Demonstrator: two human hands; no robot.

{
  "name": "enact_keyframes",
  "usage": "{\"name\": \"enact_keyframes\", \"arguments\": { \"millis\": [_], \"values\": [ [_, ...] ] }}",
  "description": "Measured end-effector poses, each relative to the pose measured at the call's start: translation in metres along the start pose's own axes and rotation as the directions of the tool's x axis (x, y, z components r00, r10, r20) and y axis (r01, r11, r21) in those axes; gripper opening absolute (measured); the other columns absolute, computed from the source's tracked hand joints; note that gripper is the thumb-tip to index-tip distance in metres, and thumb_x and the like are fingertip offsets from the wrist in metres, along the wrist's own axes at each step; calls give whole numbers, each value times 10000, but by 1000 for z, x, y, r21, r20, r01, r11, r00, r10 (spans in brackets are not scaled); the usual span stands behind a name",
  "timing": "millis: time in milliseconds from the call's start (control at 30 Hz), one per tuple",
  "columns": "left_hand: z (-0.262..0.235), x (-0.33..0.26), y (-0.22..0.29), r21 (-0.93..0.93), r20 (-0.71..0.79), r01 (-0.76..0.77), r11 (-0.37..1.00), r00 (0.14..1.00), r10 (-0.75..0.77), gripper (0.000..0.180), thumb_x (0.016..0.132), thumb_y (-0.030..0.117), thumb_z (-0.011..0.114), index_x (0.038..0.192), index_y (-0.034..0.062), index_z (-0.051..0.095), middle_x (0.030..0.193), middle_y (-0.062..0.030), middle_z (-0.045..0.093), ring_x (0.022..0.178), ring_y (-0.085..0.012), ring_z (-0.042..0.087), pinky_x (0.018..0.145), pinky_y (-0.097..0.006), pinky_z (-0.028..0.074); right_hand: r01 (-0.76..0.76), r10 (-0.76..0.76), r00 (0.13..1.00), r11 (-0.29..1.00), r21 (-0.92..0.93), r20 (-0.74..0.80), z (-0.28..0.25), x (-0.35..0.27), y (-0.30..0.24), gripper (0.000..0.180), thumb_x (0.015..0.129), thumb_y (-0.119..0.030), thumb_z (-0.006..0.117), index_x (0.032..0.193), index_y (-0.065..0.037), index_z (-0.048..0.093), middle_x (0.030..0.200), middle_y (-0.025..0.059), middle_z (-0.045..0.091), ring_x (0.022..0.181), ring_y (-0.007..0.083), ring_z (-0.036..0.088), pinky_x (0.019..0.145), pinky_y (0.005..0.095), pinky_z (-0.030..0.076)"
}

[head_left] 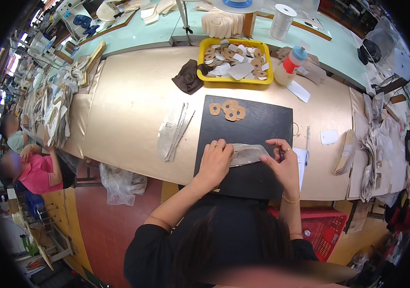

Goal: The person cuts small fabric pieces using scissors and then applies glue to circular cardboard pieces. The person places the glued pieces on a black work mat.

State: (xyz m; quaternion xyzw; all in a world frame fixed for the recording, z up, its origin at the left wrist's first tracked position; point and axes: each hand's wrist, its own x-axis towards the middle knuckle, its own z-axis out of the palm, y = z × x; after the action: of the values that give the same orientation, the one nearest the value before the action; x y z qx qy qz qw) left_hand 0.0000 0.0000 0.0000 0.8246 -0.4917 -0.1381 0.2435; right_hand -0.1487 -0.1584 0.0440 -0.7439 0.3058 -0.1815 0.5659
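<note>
A squat plastic bottle (290, 67) with a blue cap, a red band and a pale body is standing just right of the yellow tray (205, 80), leaning slightly. A white paper slip (299, 90) is lying slantwise on the tan table just below the bottle. A small white rounded tag (329, 137) is lying on the table right of the black mat (262, 120). A clear plastic bag (118, 185) is hanging crumpled below the table's near edge, to the left. No signs or screens are showing clearly.
</note>
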Motion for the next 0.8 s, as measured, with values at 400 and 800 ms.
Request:
{"name": "enact_keyframes", "arguments": {
  "millis": [400,800],
  "values": [
    [-27,-1,0,-670,129,158,726,987,-95,98,929,15,579,957,23,486,883,-94,670,864,-100,606,735,-267,483,31,-33,999,997,-66,-19,-5,2,-2,295,798,-134,770,1056,-23,679,908,-25,582,602,21,359,536,181,326],
    [-18,1,6,-681,-125,-17,732,988,-93,82,887,-70,510,898,8,531,1011,-71,669,673,-85,512,603,-233,422,120,-104,988,983,138,-116,13,-3,9,207,823,-54,727,1012,-53,642,1039,11,601,651,5,425,560,172,351]
  ]
}}
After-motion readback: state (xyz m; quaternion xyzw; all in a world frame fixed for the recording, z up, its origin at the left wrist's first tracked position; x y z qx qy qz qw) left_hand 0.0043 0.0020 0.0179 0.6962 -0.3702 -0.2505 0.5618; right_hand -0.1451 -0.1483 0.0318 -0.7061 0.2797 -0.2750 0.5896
